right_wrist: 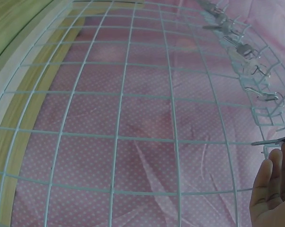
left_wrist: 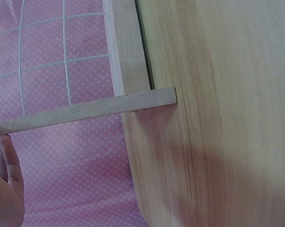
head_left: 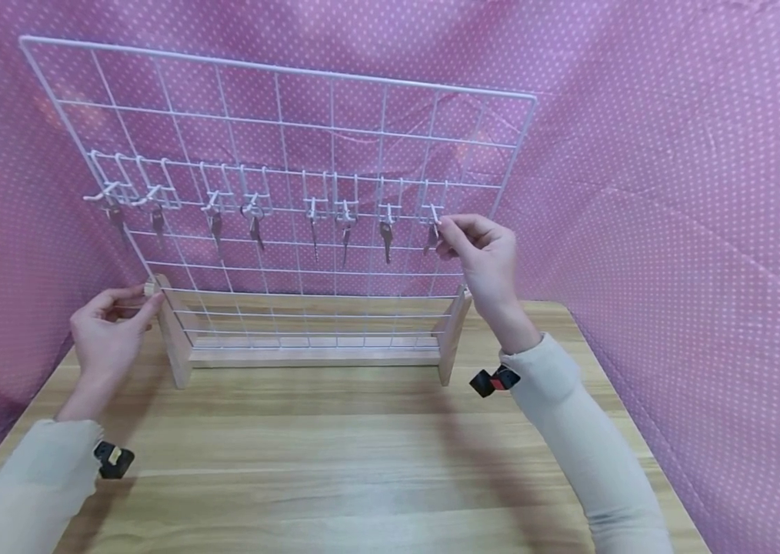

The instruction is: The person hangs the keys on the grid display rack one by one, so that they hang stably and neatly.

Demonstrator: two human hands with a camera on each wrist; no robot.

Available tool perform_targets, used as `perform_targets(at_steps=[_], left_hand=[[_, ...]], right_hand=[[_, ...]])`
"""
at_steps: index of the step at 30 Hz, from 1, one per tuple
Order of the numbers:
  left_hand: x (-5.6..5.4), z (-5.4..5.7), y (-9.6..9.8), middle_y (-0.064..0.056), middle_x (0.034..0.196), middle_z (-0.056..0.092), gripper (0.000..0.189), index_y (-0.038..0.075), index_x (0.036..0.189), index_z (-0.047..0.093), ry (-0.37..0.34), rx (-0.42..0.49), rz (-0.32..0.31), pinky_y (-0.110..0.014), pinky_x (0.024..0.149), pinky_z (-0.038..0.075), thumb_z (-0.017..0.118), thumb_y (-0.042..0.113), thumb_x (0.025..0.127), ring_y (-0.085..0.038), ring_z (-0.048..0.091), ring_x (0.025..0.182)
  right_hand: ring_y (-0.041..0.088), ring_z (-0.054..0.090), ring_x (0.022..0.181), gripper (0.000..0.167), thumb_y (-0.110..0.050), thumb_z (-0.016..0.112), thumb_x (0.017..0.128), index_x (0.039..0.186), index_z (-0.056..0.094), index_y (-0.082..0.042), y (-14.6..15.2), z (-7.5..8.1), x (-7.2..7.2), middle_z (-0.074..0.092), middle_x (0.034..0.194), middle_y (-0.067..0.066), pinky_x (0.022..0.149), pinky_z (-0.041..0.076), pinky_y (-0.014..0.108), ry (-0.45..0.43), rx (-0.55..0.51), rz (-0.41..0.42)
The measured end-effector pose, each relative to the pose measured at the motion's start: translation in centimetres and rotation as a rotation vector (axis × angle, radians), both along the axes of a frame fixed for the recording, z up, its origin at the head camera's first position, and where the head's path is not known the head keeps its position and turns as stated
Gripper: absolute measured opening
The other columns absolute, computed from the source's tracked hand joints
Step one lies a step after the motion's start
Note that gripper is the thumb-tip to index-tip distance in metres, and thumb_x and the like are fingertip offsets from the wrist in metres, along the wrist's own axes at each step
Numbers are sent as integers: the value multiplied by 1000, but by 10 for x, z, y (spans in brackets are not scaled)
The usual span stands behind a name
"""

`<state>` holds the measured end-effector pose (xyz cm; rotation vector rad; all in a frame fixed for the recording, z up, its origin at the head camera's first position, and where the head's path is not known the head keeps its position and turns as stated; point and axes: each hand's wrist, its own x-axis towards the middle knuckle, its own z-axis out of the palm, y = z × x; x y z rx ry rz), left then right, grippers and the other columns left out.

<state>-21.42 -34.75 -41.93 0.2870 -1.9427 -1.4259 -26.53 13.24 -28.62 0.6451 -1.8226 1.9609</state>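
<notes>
A white wire grid panel (head_left: 331, 75) stands tilted in a wooden stand (head_left: 173, 338). White hooks (head_left: 213, 201) run along it in a row, with silver keys (head_left: 386, 240) hanging from them. My right hand (head_left: 490, 258) is at the rightmost hook, thumb and forefinger pinching a key (head_left: 431, 237) there; the fingertips partly cover it. In the right wrist view that key (right_wrist: 270, 142) lies just above the fingers. My left hand (head_left: 109, 331) grips the top of the stand's left upright, and the left wrist view shows fingers against this upright (left_wrist: 85, 109).
The stand rests on a light wood-grain table (head_left: 335, 454). Pink cloth with white dots (head_left: 695, 231) hangs behind and at both sides. A small black camera is strapped at each wrist.
</notes>
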Motion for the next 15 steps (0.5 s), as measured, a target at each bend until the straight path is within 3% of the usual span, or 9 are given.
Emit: perform_targets(at_steps=[10,15], left_hand=[[10,3,5,30,86,71,28,4,116,76,-64,15,-5,-4,60,54,84,14,90,8,63,69],[18,4,12,29,89,72,31,-4,117,75,-7,15,18,-3,60,53,83,12,91,8,63,69]], right_hand=[[4,69,67,15,-7,70,101,94,77,-18,10,-14,4,78,82,-12,67,62,17,-29,54,-47],[3,68,68,7,-5,72,99,98,78,-8,25,-29,14,77,82,-15,68,62,16,-49,142,-94]])
